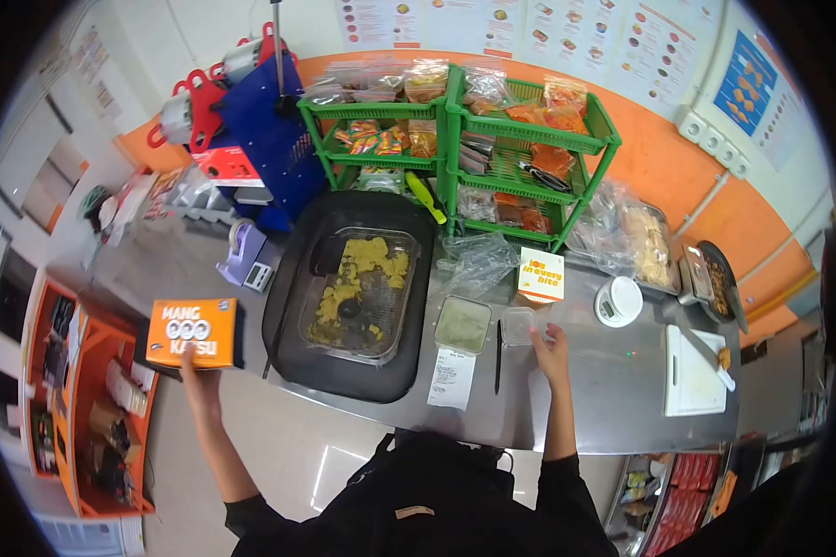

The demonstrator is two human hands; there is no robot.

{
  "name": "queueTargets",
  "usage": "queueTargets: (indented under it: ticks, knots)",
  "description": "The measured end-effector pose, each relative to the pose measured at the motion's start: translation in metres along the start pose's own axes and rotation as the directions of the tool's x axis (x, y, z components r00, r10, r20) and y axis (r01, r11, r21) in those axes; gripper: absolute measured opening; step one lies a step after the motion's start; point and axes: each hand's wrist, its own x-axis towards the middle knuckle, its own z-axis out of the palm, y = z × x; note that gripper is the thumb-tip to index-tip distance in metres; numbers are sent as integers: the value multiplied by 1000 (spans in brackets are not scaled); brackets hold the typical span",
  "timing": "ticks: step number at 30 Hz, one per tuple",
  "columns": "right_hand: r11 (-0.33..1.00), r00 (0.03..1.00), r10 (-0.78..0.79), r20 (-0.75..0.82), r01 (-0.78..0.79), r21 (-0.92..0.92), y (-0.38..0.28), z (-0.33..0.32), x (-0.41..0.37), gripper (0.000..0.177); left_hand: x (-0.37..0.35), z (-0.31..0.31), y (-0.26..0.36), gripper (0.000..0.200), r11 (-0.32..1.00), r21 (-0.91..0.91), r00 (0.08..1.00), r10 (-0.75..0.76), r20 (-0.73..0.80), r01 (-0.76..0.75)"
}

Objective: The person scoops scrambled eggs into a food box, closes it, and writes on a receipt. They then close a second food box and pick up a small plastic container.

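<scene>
At the left, my left hand is closed on an orange box with white lettering, held beside the counter's left part. My right hand has its fingers apart at the edge of a small clear container on the steel counter. A black pen lies left of that container. Next to the pen are a square tub with pale contents and a printed receipt. Behind my right hand stands a white and yellow box.
A black tray holds a clear container of yellow food. Green shelves with bagged goods stand behind. A round white scale, a cutting board with a knife, and a purple tape dispenser are on the counter.
</scene>
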Motion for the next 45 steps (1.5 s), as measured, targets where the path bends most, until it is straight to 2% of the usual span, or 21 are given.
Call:
queueTargets:
  ticks: [6,9,11,13,18,20,21,23,25,27,29,30,31,33,37,38,39,40,42,44,45]
  knots:
    - [992,982,106,-158,-115,-45,-9,29,12,81,169,-109,-43,65,971,-233,998,-59,-5,56]
    - [954,989,96,-113,-123,-273,-18,30,12,85,239,-146,-78,64,946,-301,992,-128,-19,117]
    - [945,972,233,20,-222,-240,-26,24,15,86,264,-149,-94,63,951,-286,988,-139,-66,115]
    - [944,978,208,-32,-209,-257,-28,20,15,86,282,-144,-107,47,944,-304,979,-170,-110,129]
    - [932,984,164,-76,-179,-315,-20,1,15,77,329,-131,-122,62,947,-310,976,-144,-166,87]
    - [973,970,225,-89,-229,-31,-18,-6,17,79,343,-127,-116,64,957,-252,957,-199,-212,143]
    - [973,970,223,-93,-227,-35,-21,-10,23,79,352,-127,-113,65,963,-185,934,-242,-263,197]
    - [942,958,283,43,-286,175,-41,-19,39,74,372,-137,-116,73,976,-136,974,-190,-126,173]
    - [931,957,291,14,-286,226,-51,-12,63,72,364,-127,-89,87,918,-60,901,-397,-172,393]
    - [923,958,288,-8,-275,269,-52,-6,89,71,363,-126,-87,94,947,45,915,-295,-276,319]
    - [960,960,275,-48,-271,71,-56,-1,113,68,368,-142,-90,76,976,187,957,-53,-286,110]
    - [973,974,226,-32,-223,61,-59,1,118,80,366,-145,-89,67,977,207,941,26,-338,48]
    - [974,975,220,-30,-218,65,-61,5,124,80,334,-126,-80,63,970,240,927,117,-357,-30]
    - [900,954,142,-263,-235,-366,-59,7,136,93,259,-80,-55,55,931,320,873,297,-387,-175]
    - [824,988,142,62,-83,-560,-52,-15,162,95,108,21,-29,44,860,269,831,498,-250,-434]
    - [873,945,274,178,-167,-458,-53,-22,168,86,72,47,-27,40,833,262,818,541,-194,-488]
    - [874,945,267,187,-155,-461,-53,-26,168,86,36,75,-27,36,845,241,850,514,-118,-478]
    - [948,937,232,262,-157,-278,-51,-26,165,81,1,103,-31,32,857,222,873,485,-41,-466]
    - [981,927,190,324,-194,-18,-55,-29,154,70,-57,149,-57,21,893,134,862,360,357,-429]
    - [981,921,187,342,-192,-19,-44,-36,147,70,-117,214,-91,16,990,56,809,71,584,-127]
    - [980,919,188,347,-196,-12,-36,-40,143,71,-141,242,-108,20,960,266,725,-120,679,-90]
